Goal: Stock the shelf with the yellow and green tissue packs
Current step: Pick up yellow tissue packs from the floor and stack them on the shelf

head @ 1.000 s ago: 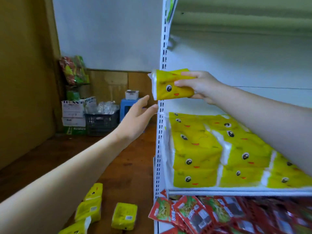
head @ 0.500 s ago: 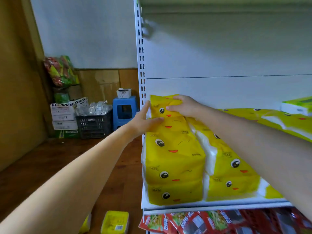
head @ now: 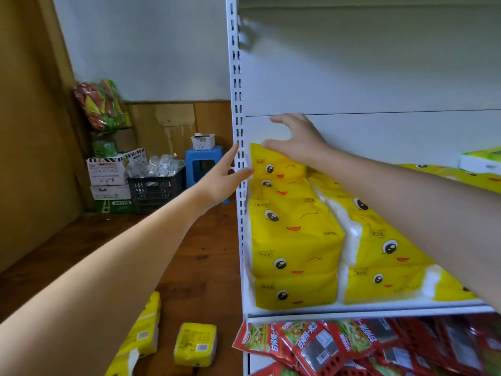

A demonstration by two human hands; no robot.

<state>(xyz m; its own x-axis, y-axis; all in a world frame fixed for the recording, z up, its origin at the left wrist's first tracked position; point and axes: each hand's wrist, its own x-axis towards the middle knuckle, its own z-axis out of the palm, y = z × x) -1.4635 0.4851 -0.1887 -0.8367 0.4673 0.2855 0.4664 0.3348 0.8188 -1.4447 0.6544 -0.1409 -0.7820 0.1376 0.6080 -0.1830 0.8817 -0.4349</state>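
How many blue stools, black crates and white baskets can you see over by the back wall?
blue stool: 1
black crate: 1
white basket: 1
Total: 3

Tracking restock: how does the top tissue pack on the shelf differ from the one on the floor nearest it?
The top tissue pack sits on the stack; the floor pack lies on the floor. The top tissue pack shows a face; the floor pack a barcode. Both yellow.
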